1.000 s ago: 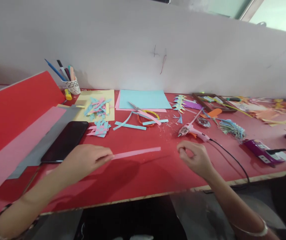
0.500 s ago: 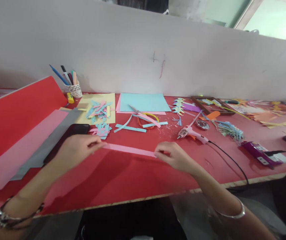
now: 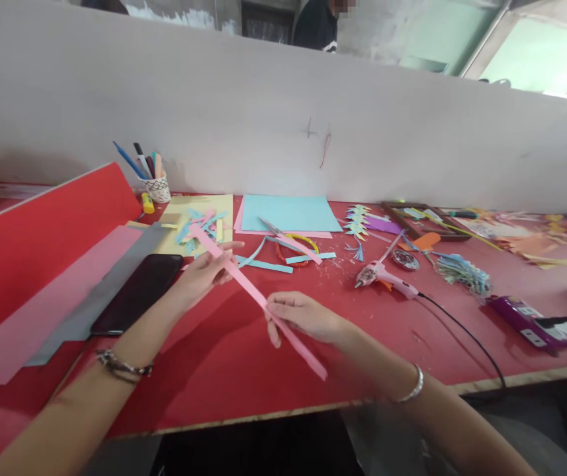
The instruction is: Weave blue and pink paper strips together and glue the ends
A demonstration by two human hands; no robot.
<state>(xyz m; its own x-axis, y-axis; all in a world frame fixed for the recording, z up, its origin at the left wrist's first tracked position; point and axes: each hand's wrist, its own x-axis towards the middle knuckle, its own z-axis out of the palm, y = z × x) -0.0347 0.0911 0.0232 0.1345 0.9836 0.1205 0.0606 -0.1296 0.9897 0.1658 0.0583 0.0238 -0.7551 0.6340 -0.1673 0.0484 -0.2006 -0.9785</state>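
Left hand and right hand both pinching a long, thin pink paper strip, smooth red table, plain pale wall.

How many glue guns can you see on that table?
1: the pink glue gun lies on the red table, beyond and to the right of the right hand on the pink strip. Clutter could hide another.
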